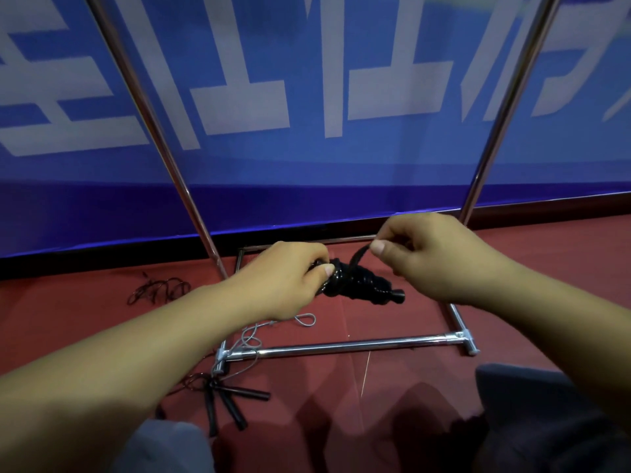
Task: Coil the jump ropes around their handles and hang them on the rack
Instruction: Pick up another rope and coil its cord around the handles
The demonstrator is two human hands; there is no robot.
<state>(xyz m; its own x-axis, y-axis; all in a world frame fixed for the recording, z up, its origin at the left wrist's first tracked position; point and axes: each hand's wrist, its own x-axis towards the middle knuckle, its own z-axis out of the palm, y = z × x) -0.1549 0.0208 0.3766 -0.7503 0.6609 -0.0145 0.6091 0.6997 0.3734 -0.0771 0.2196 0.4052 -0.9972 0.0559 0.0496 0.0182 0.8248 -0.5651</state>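
Rope bundle [355, 279] gripped left [290, 278], right [426, 254] pinching strand (raised).

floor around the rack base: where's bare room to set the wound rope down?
Bare red floor inside the rack base, between the front bar and the wall, right of the grey cord. Also right of the rack. Crowded at the front-left corner: grey cord, black handles. Tangled rope lies left.

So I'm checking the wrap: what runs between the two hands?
In the head view, the left hand grips the black coiled rope bundle; a short black rope strand rises from it to the right hand, pinched there.
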